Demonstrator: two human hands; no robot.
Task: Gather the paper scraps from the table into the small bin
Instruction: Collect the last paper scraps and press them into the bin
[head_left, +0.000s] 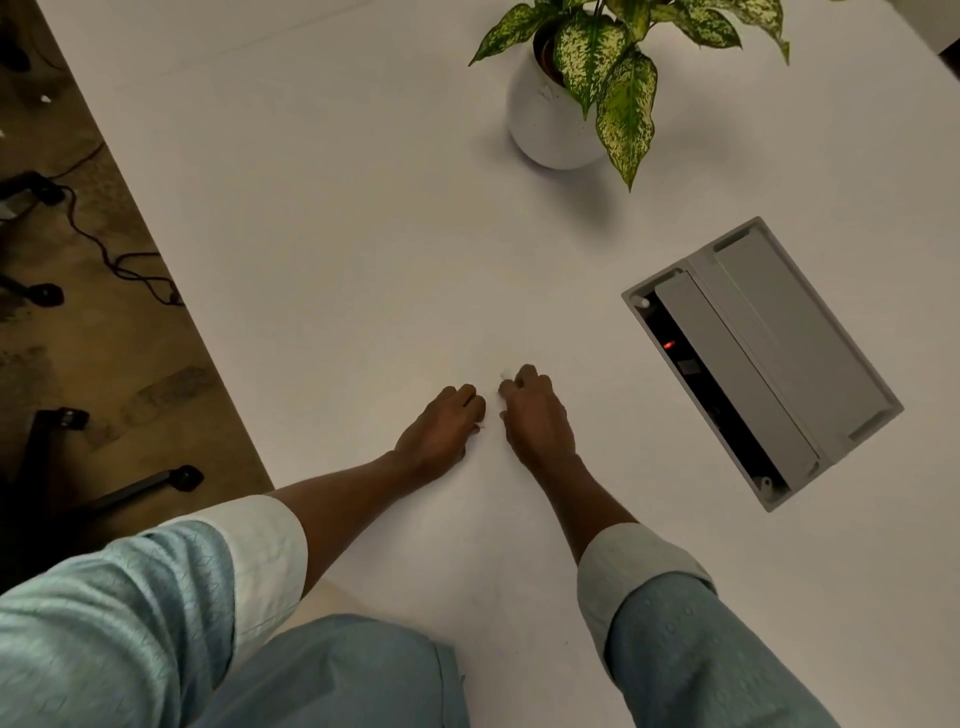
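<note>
Both hands, left hand (441, 431) and right hand (535, 410), are curling fingers closed over tiny scraps on the desk (337, 234), probably still gathering; the bin, unseen, needs finding next.

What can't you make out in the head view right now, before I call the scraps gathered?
- Small bin: not in the head view at all.
- Paper scraps: only a faint white fleck by the curled right hand; too small to confirm.
- Closed left hand: its fingers hide anything it holds.
- White table: its near edge is covered by the pale blue sleeves.
- Grey hinged cable box: its inside is dark.
</note>
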